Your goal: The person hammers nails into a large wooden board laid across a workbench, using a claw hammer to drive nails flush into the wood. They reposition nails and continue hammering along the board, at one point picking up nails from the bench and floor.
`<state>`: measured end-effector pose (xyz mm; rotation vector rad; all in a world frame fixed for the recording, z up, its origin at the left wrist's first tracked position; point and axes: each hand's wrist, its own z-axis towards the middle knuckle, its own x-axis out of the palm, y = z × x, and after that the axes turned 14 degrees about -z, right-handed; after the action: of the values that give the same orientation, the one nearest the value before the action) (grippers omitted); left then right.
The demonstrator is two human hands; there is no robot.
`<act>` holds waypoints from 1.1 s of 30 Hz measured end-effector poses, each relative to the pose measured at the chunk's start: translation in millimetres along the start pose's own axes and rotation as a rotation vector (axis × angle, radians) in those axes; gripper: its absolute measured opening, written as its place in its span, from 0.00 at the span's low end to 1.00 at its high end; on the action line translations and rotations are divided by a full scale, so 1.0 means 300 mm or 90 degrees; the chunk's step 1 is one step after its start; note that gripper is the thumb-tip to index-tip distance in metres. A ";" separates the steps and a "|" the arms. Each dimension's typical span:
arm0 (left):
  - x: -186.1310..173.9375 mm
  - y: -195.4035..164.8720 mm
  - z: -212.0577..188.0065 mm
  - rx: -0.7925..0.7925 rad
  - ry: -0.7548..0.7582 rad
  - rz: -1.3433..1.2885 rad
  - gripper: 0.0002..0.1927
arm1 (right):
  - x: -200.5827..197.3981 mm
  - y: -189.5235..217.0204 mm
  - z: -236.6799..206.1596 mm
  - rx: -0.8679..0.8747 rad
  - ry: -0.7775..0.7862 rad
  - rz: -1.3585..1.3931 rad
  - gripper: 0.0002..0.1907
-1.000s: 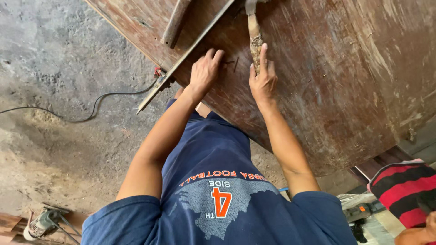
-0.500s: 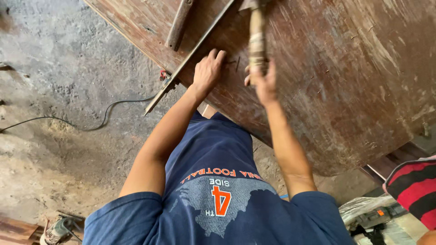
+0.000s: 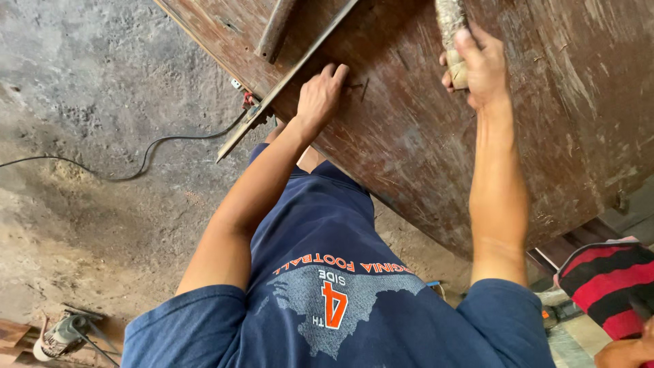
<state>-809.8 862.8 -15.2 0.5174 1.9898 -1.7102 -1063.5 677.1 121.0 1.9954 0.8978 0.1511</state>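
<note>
My left hand (image 3: 320, 95) rests on a large worn brown wooden board (image 3: 545, 143), its fingertips pinching a small nail (image 3: 359, 87) that stands on the board beside a long thin metal bar (image 3: 293, 82). My right hand (image 3: 477, 61) is raised over the board and grips the pale wooden handle of a hammer (image 3: 451, 27). The hammer's head is out of view past the top edge.
A thick dark strip (image 3: 274, 31) lies on the board beyond the bar. A black cable (image 3: 146, 160) runs over the grey concrete floor. A power tool (image 3: 65, 334) lies at bottom left. Another person in a red and black striped sleeve (image 3: 603, 286) is at bottom right.
My right hand has lifted the hammer up and away from the nail, toward the top edge. My left hand has stayed at the nail.
</note>
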 end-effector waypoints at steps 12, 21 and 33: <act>-0.020 -0.017 -0.002 0.003 -0.001 -0.032 0.16 | -0.016 0.046 -0.004 0.044 0.030 -0.071 0.32; 0.000 0.015 0.000 0.014 0.023 -0.009 0.17 | 0.064 0.045 -0.102 -0.034 -0.047 -0.197 0.32; 0.024 0.051 -0.022 0.131 0.009 0.086 0.19 | 0.451 -0.107 -0.228 -0.190 -0.398 -0.497 0.25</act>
<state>-807.7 871.5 -31.0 0.7188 1.7549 -1.8404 -1011.6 822.1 103.7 1.1831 1.0764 -0.6998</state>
